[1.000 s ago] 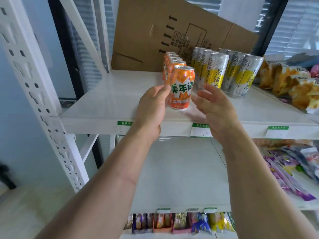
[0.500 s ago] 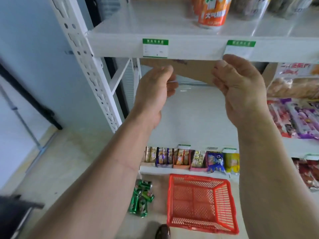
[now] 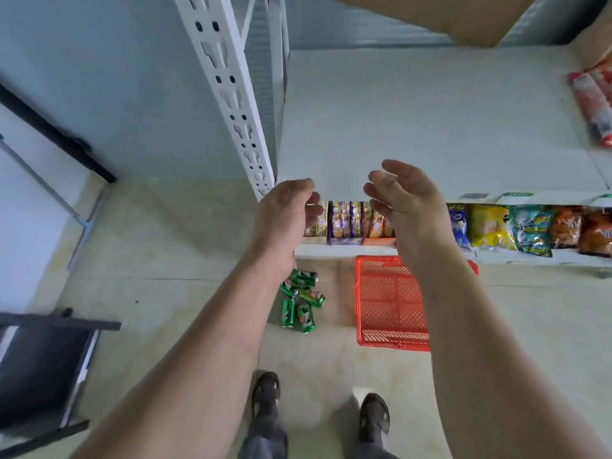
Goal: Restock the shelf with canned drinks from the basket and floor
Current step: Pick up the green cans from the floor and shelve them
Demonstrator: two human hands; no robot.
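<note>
While both hands hang loose and empty, green cans [image 3: 300,301] on tiled floor [image 3: 172,260], red basket [image 3: 387,303] beside.

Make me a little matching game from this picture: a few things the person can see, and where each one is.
Things:
1. green cans
2. red basket
3. cardboard box
4. snack bags

Places:
A. standing on the floor, right of the cans
B. lined up on the lowest shelf
C. lying on the floor in a small pile
D. at the back of the wide shelf, at the top of the picture

Pairs: 1-C, 2-A, 3-D, 4-B
</note>
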